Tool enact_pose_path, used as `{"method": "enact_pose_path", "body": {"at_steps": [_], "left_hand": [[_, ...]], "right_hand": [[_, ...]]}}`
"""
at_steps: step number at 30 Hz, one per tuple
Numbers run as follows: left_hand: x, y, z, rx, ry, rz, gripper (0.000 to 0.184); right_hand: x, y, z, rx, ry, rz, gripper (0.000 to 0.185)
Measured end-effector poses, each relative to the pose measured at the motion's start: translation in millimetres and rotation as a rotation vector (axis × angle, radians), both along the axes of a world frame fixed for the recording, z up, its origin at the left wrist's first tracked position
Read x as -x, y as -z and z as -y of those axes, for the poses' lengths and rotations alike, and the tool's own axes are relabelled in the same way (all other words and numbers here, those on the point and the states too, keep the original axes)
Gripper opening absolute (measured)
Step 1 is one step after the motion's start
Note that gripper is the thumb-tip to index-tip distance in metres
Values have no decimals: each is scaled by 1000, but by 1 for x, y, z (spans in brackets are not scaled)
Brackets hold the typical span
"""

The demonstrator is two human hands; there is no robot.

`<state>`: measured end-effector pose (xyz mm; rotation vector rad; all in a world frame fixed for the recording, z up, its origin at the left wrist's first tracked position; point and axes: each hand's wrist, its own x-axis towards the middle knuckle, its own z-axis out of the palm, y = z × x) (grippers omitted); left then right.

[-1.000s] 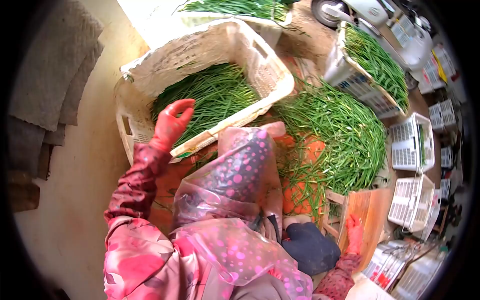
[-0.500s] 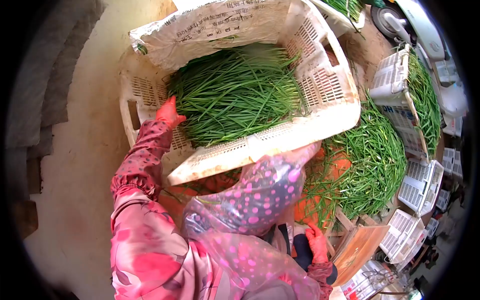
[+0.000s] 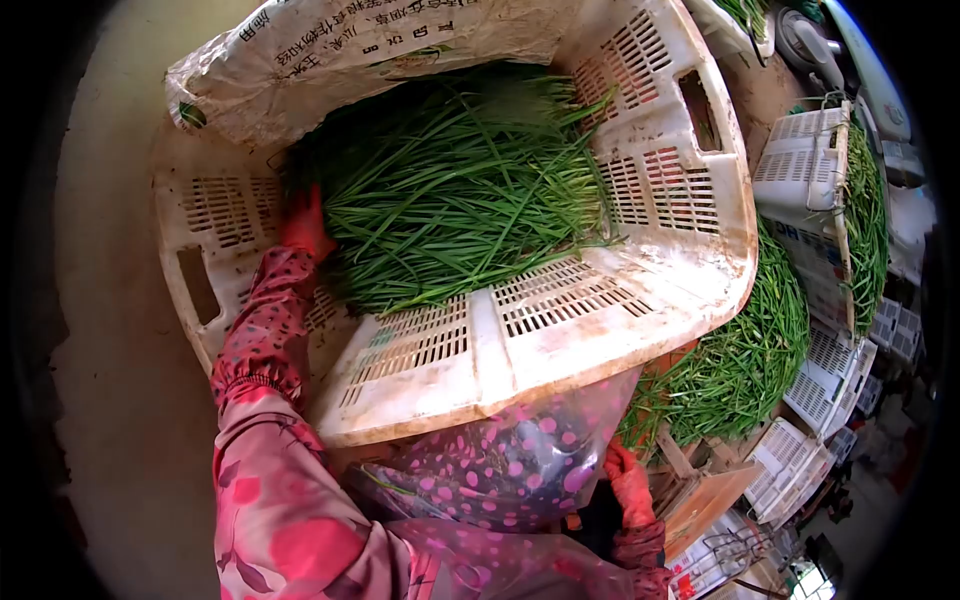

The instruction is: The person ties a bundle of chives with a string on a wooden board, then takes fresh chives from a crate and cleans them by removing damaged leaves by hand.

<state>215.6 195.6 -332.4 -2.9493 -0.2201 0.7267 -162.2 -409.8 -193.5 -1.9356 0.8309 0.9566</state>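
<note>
A big white plastic crate (image 3: 590, 300) with slotted walls holds a thick layer of long green chives (image 3: 450, 190), their pale ends toward the right. My left hand (image 3: 306, 228), in an orange-red glove, is inside the crate at its left end. Its thumb and fingers are apart and press against the leafy ends; some fingertips are hidden in shade. Down at the lower right, my right hand (image 3: 629, 484), gloved the same way, is beside the wooden board. Its fingers curl together, and whatever they may hold is hidden.
A printed white sack (image 3: 400, 45) lines the crate's far side. A heap of loose chives (image 3: 735, 350) lies to the right, near a wooden board (image 3: 705, 505). Further right are a chive-filled crate (image 3: 800, 180) and other white crates (image 3: 790, 465). A spotted plastic apron (image 3: 510, 455) covers my lap.
The crate now looks larger and nearer, reaching further left and lower, with more of its near inner wall showing. My left hand stays at the leafy ends; my right hand remains low at the right.
</note>
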Motion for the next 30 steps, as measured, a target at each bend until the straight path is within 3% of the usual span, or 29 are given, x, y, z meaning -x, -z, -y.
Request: {"method": "enact_pose_path", "body": {"at_steps": [3, 5, 9, 12, 14, 15, 17, 20, 24, 26, 27, 30], "left_hand": [[-1, 4, 6, -13, 5, 82, 107], [-10, 1, 2, 148, -92, 21, 95], [-11, 0, 7, 13, -58, -9, 88], [10, 13, 2, -35, 52, 160, 92], [20, 26, 2, -8, 141, 442, 95], [16, 20, 6, -16, 136, 444, 95], [8, 1, 15, 86, -58, 142, 100], [-1, 5, 14, 118, -159, 21, 101], [6, 7, 16, 71, -105, 176, 96], [-6, -23, 19, 192, -254, -164, 80], [-7, -21, 15, 197, -258, -165, 80], [-22, -8, -21, 244, 45, 6, 46]], "right_hand": [[-71, -9, -4, 34, 33, 164, 42], [-127, -26, -18, 23, 6, 216, 43], [-189, -37, -41, 28, -175, 327, 44], [-190, -24, -38, 83, -315, 312, 36], [-188, -22, -40, 125, -372, 272, 33], [-185, -20, -40, 119, -378, 275, 33], [-177, -17, -37, 104, -366, 261, 36], [-173, -19, -37, 29, -275, 222, 39], [-188, -46, -37, 59, -167, 336, 39], [-206, -68, -30, 103, -113, 421, 41], [-221, -85, -35, 63, -12, 487, 39], [-281, -129, -69, 65, 67, 600, 29]]}}
